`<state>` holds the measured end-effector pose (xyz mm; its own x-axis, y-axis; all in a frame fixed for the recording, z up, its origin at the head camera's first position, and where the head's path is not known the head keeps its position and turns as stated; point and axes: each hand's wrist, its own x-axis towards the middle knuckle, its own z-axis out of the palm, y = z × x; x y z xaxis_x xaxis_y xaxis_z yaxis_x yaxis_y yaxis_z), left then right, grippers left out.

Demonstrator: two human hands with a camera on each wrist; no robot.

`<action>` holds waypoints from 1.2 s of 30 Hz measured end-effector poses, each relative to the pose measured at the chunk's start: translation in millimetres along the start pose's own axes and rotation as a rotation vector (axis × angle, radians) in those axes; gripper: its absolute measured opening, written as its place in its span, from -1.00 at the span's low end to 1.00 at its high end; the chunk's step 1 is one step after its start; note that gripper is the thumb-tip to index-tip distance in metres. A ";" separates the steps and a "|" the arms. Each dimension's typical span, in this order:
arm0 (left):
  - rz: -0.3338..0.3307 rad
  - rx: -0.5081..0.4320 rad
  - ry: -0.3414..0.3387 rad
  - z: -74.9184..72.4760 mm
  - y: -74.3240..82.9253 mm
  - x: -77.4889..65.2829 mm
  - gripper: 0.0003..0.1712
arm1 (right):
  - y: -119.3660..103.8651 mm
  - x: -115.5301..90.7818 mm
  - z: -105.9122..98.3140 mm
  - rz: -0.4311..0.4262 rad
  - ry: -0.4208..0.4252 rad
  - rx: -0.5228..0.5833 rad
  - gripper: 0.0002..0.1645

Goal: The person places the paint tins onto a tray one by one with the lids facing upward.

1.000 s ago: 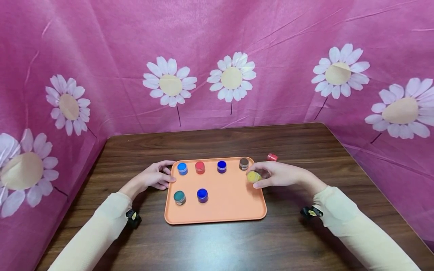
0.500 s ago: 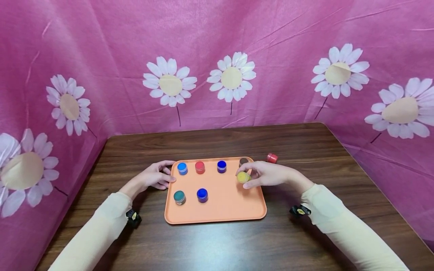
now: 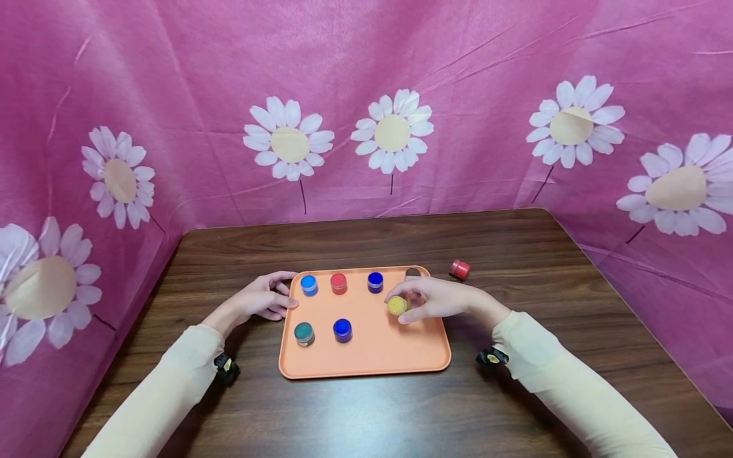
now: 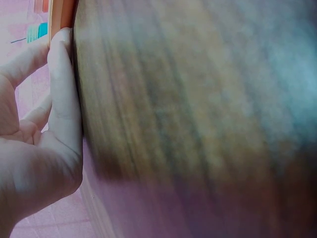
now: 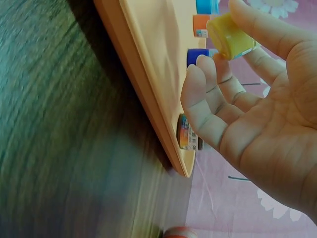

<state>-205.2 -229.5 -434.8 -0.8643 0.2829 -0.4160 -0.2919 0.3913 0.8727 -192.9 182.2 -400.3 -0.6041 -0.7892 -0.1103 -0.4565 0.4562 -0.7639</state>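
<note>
My right hand (image 3: pixel 438 297) pinches a small paint jar with a yellow lid (image 3: pixel 397 306) between thumb and fingertips, over the right half of the orange tray (image 3: pixel 372 366). The yellow jar (image 5: pixel 230 37) looks tilted in the right wrist view. A brown-lidded jar (image 3: pixel 413 272) stands behind this hand, partly hidden. At the tray's left edge, my left hand (image 3: pixel 260 298) touches the rim with its thumb, the fingers spread loosely. Standing on the tray are a light blue jar (image 3: pixel 309 285), a red jar (image 3: pixel 338 284), two dark blue jars (image 3: pixel 375 282) and a green jar (image 3: pixel 304 334).
Another red jar (image 3: pixel 460 269) lies on its side on the dark wooden table (image 3: pixel 366 420), beyond the tray's far right corner. A pink cloth (image 3: pixel 343 57) with white daisies hangs behind the table and along both sides.
My right hand has carried the yellow jar leftward, from the tray's right edge to farther in over it, now covering part of the brown jar. My left hand stays put.
</note>
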 end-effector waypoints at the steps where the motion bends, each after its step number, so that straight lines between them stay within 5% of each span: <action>1: 0.000 0.001 0.001 0.1 0.3 -0.1 -0.08 | 0.3 1.3 0.8 0.002 -0.005 0.001 -0.44; 36: 0.001 -0.002 0.005 1.1 0.0 0.0 -0.08 | -2.4 19.1 21.0 -0.001 -0.112 0.044 -0.51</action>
<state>-204.8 -228.6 -435.0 -0.8663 0.2791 -0.4143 -0.2925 0.3891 0.8735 -189.7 157.4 -413.9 -0.5262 -0.8315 -0.1782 -0.4262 0.4392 -0.7909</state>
